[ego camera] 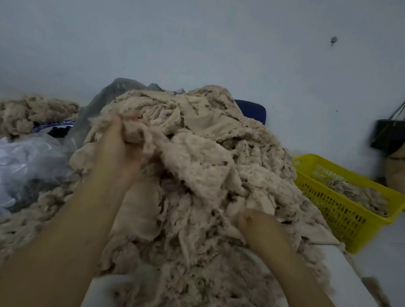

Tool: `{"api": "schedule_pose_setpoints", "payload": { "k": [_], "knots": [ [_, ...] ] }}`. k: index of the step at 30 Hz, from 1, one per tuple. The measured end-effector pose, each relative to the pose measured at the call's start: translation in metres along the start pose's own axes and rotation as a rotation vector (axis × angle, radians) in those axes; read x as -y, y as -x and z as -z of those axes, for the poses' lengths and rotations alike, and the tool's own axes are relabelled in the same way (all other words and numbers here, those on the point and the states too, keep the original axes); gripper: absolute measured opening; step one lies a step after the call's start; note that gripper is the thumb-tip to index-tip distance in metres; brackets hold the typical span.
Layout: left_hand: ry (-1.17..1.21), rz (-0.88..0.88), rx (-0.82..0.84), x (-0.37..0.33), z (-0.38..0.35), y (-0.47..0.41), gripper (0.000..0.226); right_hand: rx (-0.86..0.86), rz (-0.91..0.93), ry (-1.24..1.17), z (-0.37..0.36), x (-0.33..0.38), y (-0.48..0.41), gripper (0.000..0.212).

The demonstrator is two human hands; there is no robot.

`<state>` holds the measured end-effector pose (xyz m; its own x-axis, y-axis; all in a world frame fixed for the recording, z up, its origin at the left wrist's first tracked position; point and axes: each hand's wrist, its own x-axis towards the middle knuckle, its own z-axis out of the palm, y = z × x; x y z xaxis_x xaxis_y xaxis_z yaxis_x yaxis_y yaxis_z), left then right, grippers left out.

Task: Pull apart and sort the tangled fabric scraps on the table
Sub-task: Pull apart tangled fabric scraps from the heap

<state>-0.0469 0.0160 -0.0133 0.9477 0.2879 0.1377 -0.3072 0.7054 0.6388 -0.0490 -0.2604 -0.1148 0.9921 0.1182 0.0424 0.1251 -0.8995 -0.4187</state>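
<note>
While the big pile of tan cloth scraps [221, 161] sits mid-frame on the white surface [344, 287], the left hand [117, 150] reaches up into it, fingers curled tight around a bunch of scraps. The right hand [261, 229] is at the lower right. Its fingers are hidden in the cloth, so I cannot tell their hold. A yellow basket [340, 215] with some scraps stands at the right.

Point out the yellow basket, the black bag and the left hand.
yellow basket [333, 208]: head view, perforated front wall.
black bag [394, 136]: head view, middle of body.
left hand [117, 145]: head view, back of hand.
</note>
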Motion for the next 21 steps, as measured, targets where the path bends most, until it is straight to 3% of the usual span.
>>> {"api": "schedule_pose_setpoints", "payload": {
  "k": [3, 6, 9, 13, 17, 19, 21],
  "knots": [
    [0.096, -0.015, 0.008, -0.02, 0.0, -0.002, 0.044, 0.021, -0.058, 0.083, 0.003, -0.003, 0.006, 0.035],
    [-0.092, 0.104, 0.111, 0.005, -0.011, 0.02, 0.049, -0.226, 0.051, 0.085, 0.009, 0.039, 0.01, 0.032],
    [-0.244, 0.183, 0.202, 0.035, -0.024, 0.043, 0.051, -0.298, 0.306, -0.208, 0.018, 0.092, 0.01, 0.051],
    [-0.362, 0.133, 0.256, 0.041, -0.036, 0.058, 0.05, -0.286, 0.302, -0.669, 0.027, 0.116, 0.015, 0.053],
    [-0.423, 0.174, 0.317, 0.052, -0.034, 0.066, 0.051, -0.335, 0.368, -0.492, 0.015, 0.117, 0.015, 0.026],
    [-0.46, 0.159, 0.32, 0.056, -0.03, 0.064, 0.056, -0.344, 0.428, -0.421, 0.011, 0.111, 0.012, 0.034],
    [-0.389, 0.085, 0.214, 0.045, -0.024, 0.052, 0.06, -0.335, 0.412, -0.464, 0.01, 0.093, 0.011, 0.039]
  ]
}}
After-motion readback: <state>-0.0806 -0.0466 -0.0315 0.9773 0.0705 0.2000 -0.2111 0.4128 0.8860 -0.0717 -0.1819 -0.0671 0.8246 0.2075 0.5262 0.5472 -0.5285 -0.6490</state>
